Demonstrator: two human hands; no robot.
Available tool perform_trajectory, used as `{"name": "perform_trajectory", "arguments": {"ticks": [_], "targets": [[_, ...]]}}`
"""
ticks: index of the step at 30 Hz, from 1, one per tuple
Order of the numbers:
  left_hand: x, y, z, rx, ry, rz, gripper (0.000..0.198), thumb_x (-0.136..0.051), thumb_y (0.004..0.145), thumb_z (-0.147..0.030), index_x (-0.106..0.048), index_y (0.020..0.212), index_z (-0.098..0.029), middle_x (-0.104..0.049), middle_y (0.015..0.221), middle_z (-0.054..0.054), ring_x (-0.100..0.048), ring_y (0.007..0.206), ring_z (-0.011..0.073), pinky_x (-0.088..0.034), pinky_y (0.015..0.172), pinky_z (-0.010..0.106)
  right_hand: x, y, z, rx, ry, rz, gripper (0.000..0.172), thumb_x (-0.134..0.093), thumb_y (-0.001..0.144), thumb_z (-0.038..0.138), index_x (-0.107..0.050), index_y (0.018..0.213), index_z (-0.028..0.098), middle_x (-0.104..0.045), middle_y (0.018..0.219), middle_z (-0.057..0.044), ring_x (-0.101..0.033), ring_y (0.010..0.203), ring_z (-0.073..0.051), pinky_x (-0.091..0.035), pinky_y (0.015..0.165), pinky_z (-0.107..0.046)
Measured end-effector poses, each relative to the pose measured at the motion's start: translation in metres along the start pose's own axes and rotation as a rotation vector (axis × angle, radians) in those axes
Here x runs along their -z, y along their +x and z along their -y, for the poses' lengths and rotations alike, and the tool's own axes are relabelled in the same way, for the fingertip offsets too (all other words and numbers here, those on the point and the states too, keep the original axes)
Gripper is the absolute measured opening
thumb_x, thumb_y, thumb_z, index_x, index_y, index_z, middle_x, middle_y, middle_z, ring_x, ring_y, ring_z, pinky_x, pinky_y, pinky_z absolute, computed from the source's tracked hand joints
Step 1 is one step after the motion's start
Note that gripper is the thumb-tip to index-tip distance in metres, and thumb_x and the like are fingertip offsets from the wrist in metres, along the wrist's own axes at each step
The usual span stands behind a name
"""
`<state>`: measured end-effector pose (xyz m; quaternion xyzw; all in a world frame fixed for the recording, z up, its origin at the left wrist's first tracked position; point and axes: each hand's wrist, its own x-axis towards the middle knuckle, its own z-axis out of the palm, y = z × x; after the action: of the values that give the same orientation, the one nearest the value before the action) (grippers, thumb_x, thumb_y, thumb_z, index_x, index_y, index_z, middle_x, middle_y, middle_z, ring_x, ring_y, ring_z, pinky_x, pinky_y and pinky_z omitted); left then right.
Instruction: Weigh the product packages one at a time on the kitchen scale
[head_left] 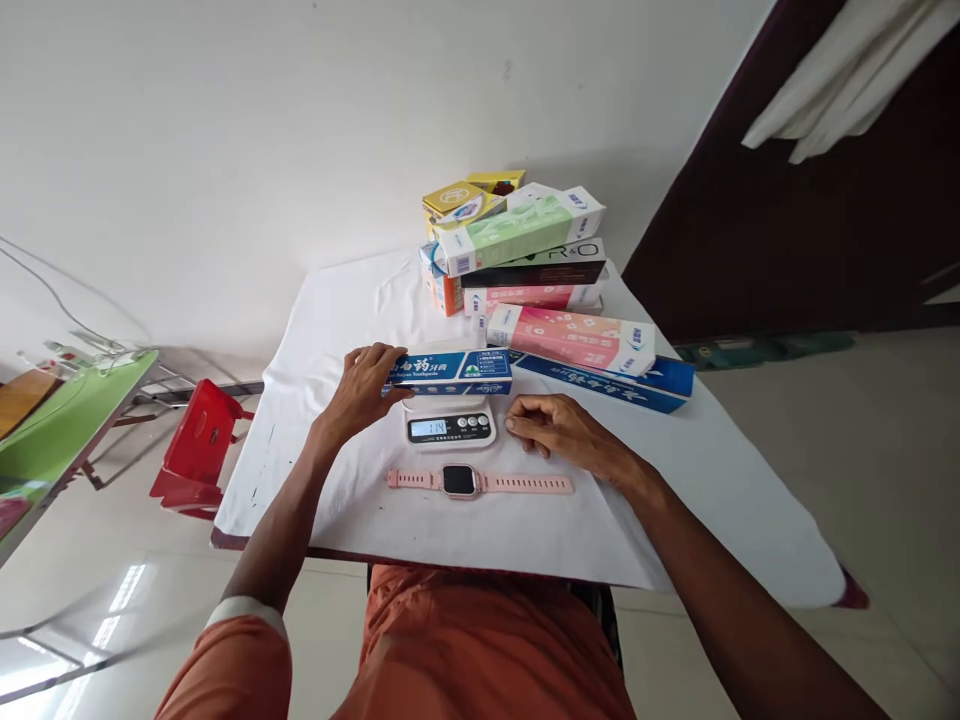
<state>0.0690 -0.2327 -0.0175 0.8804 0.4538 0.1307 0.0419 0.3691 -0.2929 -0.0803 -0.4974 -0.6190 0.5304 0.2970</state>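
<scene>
A blue toothpaste box (454,372) lies across the top of a small white digital scale (450,432), whose lit display looks like 114. My left hand (365,385) has its fingers and thumb around the left end of this box. Just right of the scale, my right hand (559,432) rests on the white tablecloth with its fingers curled in and nothing visible in them. A smartwatch with a pink strap (459,481) is laid out flat in front of the scale, dark screen up.
Behind the scale is a pile of boxes: a green one (521,232), a black one (536,272), pink ones (574,338) and yellow ones (457,198). Another blue toothpaste box (611,382) lies partly under a pink one. A red chair (199,440) and green table (67,420) stand left.
</scene>
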Motion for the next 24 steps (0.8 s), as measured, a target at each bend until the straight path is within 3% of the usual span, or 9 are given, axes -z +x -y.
{"name": "perform_trajectory", "arguments": {"ticks": [2, 5, 10, 12, 18, 24], "targets": [[0.005, 0.0, 0.007, 0.013, -0.047, 0.028, 0.041, -0.068, 0.093, -0.031, -0.055, 0.131, -0.024, -0.062, 0.121, 0.009, -0.058, 0.116, 0.0274, -0.042, 0.104, 0.046, 0.0, 0.0, -0.001, 0.007, -0.011, 0.004, 0.031, -0.064, 0.083, 0.048, -0.06, 0.074, 0.02, -0.059, 0.062, 0.0, -0.051, 0.056, -0.013, -0.041, 0.051, -0.025], [0.016, -0.009, 0.028, 0.049, -0.098, -0.025, 0.04, -0.07, 0.09, -0.031, -0.056, 0.127, -0.024, -0.061, 0.119, 0.009, -0.058, 0.112, 0.0266, -0.045, 0.1, 0.043, 0.001, 0.001, -0.005, 0.015, -0.025, 0.016, 0.031, -0.061, 0.086, 0.048, -0.06, 0.074, 0.02, -0.058, 0.063, 0.0, -0.052, 0.059, -0.014, -0.042, 0.051, -0.025], [0.034, -0.024, 0.09, 0.328, -0.064, -0.202, 0.047, -0.074, 0.084, -0.039, -0.057, 0.126, -0.022, -0.06, 0.119, 0.009, -0.06, 0.108, 0.0268, -0.048, 0.097, 0.04, 0.001, 0.003, -0.006, 0.006, -0.046, 0.026, 0.029, -0.061, 0.086, 0.047, -0.061, 0.075, 0.02, -0.057, 0.062, 0.0, -0.052, 0.059, -0.014, -0.042, 0.051, -0.025], [0.034, -0.021, 0.117, 0.431, -0.015, -0.214, 0.049, -0.074, 0.082, -0.04, -0.058, 0.125, -0.021, -0.058, 0.12, 0.01, -0.059, 0.11, 0.0285, -0.047, 0.099, 0.043, 0.001, 0.003, -0.004, 0.002, -0.05, 0.019, 0.03, -0.062, 0.085, 0.048, -0.061, 0.074, 0.02, -0.057, 0.061, 0.0, -0.052, 0.059, -0.014, -0.041, 0.05, -0.025], [0.019, 0.016, 0.172, 0.52, 0.052, -0.036, 0.044, -0.069, 0.084, -0.036, -0.058, 0.124, -0.021, -0.058, 0.126, 0.014, -0.052, 0.123, 0.0338, -0.039, 0.109, 0.05, 0.001, 0.002, 0.0, -0.001, -0.034, -0.003, 0.03, -0.062, 0.084, 0.048, -0.061, 0.074, 0.02, -0.057, 0.06, 0.0, -0.051, 0.058, -0.014, -0.041, 0.05, -0.024], [0.012, 0.062, 0.194, 0.597, 0.198, -0.002, 0.048, -0.064, 0.088, -0.035, -0.056, 0.133, -0.019, -0.054, 0.142, 0.021, -0.044, 0.137, 0.0405, -0.035, 0.111, 0.056, 0.0, 0.003, 0.002, -0.016, 0.006, -0.008, 0.027, -0.062, 0.083, 0.044, -0.059, 0.074, 0.02, -0.058, 0.059, 0.001, -0.047, 0.052, -0.011, -0.038, 0.049, -0.025]]}}
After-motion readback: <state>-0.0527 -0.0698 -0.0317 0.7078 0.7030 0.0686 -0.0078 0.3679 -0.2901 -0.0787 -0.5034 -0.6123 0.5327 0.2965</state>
